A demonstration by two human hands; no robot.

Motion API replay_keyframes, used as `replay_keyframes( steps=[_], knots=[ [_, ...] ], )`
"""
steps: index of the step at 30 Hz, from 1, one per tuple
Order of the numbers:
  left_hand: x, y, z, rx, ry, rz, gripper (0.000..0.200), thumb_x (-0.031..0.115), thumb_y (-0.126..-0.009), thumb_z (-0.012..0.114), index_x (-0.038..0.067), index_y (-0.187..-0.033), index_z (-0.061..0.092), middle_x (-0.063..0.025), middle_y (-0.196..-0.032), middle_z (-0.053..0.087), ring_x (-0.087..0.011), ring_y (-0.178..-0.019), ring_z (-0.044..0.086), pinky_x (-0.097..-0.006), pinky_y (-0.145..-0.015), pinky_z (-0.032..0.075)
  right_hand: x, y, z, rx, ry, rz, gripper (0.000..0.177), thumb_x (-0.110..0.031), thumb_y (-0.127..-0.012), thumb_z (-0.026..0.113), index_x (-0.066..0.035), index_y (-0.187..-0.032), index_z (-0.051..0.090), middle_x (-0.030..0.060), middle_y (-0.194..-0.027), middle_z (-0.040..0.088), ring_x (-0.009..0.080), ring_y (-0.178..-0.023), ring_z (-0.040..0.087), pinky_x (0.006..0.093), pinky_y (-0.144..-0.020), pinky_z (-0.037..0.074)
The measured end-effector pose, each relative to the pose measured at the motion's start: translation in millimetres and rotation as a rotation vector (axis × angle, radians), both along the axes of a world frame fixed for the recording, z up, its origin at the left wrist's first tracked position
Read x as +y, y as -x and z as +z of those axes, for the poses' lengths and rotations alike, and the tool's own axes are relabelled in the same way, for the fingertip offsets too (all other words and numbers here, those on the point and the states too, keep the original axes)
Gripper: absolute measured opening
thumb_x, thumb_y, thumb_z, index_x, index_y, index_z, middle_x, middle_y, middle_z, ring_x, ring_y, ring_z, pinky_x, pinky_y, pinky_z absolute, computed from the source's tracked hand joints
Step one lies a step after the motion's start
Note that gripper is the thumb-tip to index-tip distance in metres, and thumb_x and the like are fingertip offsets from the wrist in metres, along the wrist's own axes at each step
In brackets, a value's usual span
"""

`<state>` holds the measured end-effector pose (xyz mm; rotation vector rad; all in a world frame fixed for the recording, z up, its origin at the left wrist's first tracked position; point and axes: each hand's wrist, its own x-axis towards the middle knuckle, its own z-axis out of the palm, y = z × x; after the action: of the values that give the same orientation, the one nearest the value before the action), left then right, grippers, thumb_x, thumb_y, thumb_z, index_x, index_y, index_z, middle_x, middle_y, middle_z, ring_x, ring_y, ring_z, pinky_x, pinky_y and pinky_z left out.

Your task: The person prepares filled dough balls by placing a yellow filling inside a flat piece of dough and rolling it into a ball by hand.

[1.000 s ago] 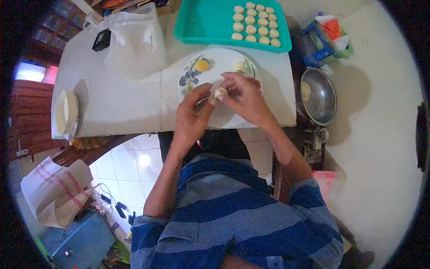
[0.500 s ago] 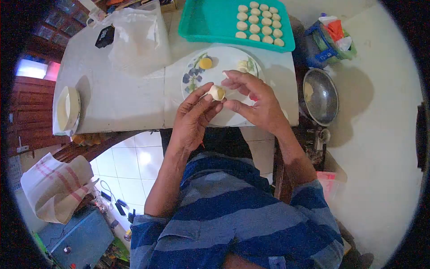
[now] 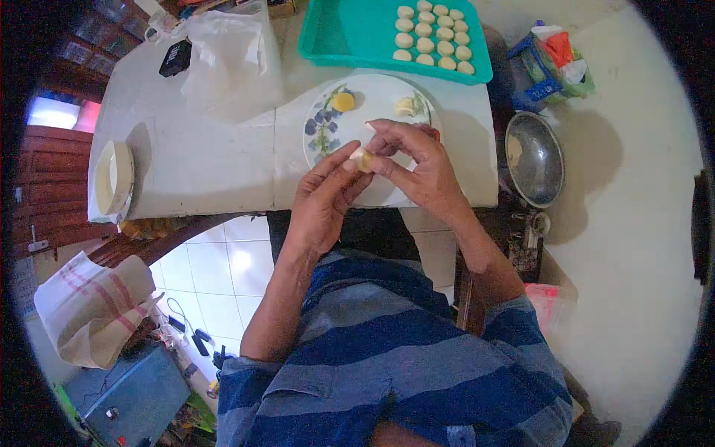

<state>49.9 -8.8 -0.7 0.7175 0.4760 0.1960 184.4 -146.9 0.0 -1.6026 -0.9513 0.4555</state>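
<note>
A small piece of pale dough (image 3: 363, 158) with some yellow showing is held above the floral plate (image 3: 378, 83). My left hand (image 3: 328, 192) grips it between thumb and fingers. From the other side, the thumb and fingertips of my right hand (image 3: 417, 165) pinch its edge. On the plate lie a round yellow piece (image 3: 343, 102) at the upper left and a pale lump (image 3: 405, 106) at the upper right. Beyond the plate, a green tray (image 3: 350, 56) bears several round dough balls (image 3: 424, 30) in rows on its right side.
A plastic bag (image 3: 227, 67) and a black object (image 3: 175, 58) are at the table's back left. A round pale container (image 3: 113, 179) stands by the left edge. Right of the table are a metal bowl (image 3: 542, 160) and a blue basket (image 3: 538, 95) with bags.
My right thumb and fingers have closed in on the dough, which they stood apart from before. My left hand still holds it in nearly the same place.
</note>
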Motion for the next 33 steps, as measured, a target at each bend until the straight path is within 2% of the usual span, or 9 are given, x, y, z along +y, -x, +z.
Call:
replay_keyframes(
  steps=[2, 4, 7, 10, 14, 16, 22, 28, 33],
  knots=[
    [-1.6, 0.4, -0.4, -0.011, 0.027, -0.016, 0.041, 0.009, -0.1, 0.064, -0.001, -0.139, 0.057, -0.0138, -0.126, 0.066, -0.0207, -0.111, 0.066, -0.0338, -0.1, 0.055, -2.6, -0.5, -0.1, -0.012, 0.024, -0.009, 0.052, -0.009, -0.091, 0.076, -0.001, -0.138, 0.057, 0.005, -0.108, 0.068, 0.0143, -0.102, 0.065, 0.0333, -0.1, 0.052],
    [-3.3, 1.6, -2.4, 0.025, -0.195, -0.015, 0.042, 0.008, -0.099, 0.065, -0.001, -0.14, 0.056, -0.0135, -0.126, 0.066, -0.02, -0.11, 0.067, -0.0333, -0.1, 0.055, -4.5, 1.5, 3.4, 0.034, -0.011, 0.036, 0.053, -0.008, -0.092, 0.075, -0.002, -0.14, 0.055, 0.0059, -0.111, 0.069, 0.015, -0.104, 0.065, 0.0338, -0.1, 0.052],
    [-1.5, 3.3, 6.1, 0.117, -0.298, -0.032, 0.043, 0.007, -0.099, 0.065, -0.002, -0.14, 0.055, -0.0133, -0.126, 0.066, -0.0199, -0.109, 0.067, -0.0329, -0.1, 0.054, -6.6, 5.5, -0.7, -0.056, 0.0, 0.019, 0.053, -0.008, -0.092, 0.074, -0.003, -0.142, 0.054, 0.0075, -0.114, 0.07, 0.0167, -0.107, 0.066, 0.0341, -0.099, 0.051],
    [-3.9, 2.4, 1.2, 0.052, -0.259, 0.06, 0.041, 0.007, -0.099, 0.064, -0.002, -0.138, 0.056, -0.0133, -0.125, 0.067, -0.0205, -0.109, 0.067, -0.033, -0.1, 0.055, -4.9, 10.2, 3.8, -0.124, -0.035, -0.008, 0.045, -0.014, -0.093, 0.073, -0.005, -0.135, 0.061, 0.0128, -0.117, 0.071, 0.0216, -0.103, 0.069, 0.0365, -0.094, 0.053],
    [-1.9, 1.0, 3.1, 0.047, -0.18, 0.049, 0.038, 0.007, -0.101, 0.062, -0.003, -0.137, 0.057, -0.0145, -0.125, 0.066, -0.0231, -0.111, 0.067, -0.035, -0.1, 0.055, -6.6, 9.6, 9.8, -0.122, -0.013, -0.057, 0.04, -0.012, -0.094, 0.07, -0.006, -0.133, 0.064, 0.0141, -0.117, 0.07, 0.0253, -0.106, 0.068, 0.0384, -0.098, 0.051],
    [0.2, 1.4, 2.0, -0.036, 0.0, 0.053, 0.037, 0.007, -0.102, 0.06, -0.005, -0.137, 0.056, -0.0163, -0.125, 0.066, -0.0266, -0.113, 0.067, -0.0379, -0.102, 0.055, -8.7, 5.2, 11.1, -0.449, 0.028, -0.101, 0.039, -0.01, -0.091, 0.069, -0.007, -0.129, 0.066, 0.0127, -0.117, 0.069, 0.0273, -0.111, 0.065, 0.0413, -0.101, 0.049],
    [-3.1, 0.5, 1.4, 0.032, -0.08, 0.073, 0.035, 0.008, -0.103, 0.058, -0.006, -0.136, 0.056, -0.0182, -0.126, 0.065, -0.0287, -0.116, 0.066, -0.0395, -0.104, 0.055, -11.2, 5.0, -0.9, -0.949, 0.11, -0.066, 0.046, -0.009, -0.082, 0.067, -0.013, -0.128, 0.069, 0.0078, -0.12, 0.065, 0.0279, -0.109, 0.062, 0.0425, -0.101, 0.049],
    [-2.9, -0.7, 4.0, 0.046, -0.086, 0.097, 0.034, 0.008, -0.103, 0.058, -0.007, -0.134, 0.057, -0.0179, -0.126, 0.065, -0.0265, -0.116, 0.066, -0.0374, -0.103, 0.056, -12.8, 2.6, 3.2, -1.106, 0.177, -0.043, 0.052, -0.014, -0.085, 0.061, -0.022, -0.136, 0.064, 0.007, -0.125, 0.062, 0.0287, -0.108, 0.061, 0.0427, -0.098, 0.052],
    [0.2, -1.0, 2.3, 0.068, -0.099, 0.083, 0.035, 0.009, -0.103, 0.059, -0.008, -0.133, 0.057, -0.017, -0.124, 0.065, -0.0247, -0.113, 0.067, -0.0366, -0.102, 0.056, -11.4, 3.7, 0.2, -1.167, 0.216, -0.037, 0.053, -0.013, -0.085, 0.06, -0.021, -0.137, 0.064, 0.0069, -0.129, 0.061, 0.0285, -0.106, 0.062, 0.0437, -0.098, 0.052]
  ],
)
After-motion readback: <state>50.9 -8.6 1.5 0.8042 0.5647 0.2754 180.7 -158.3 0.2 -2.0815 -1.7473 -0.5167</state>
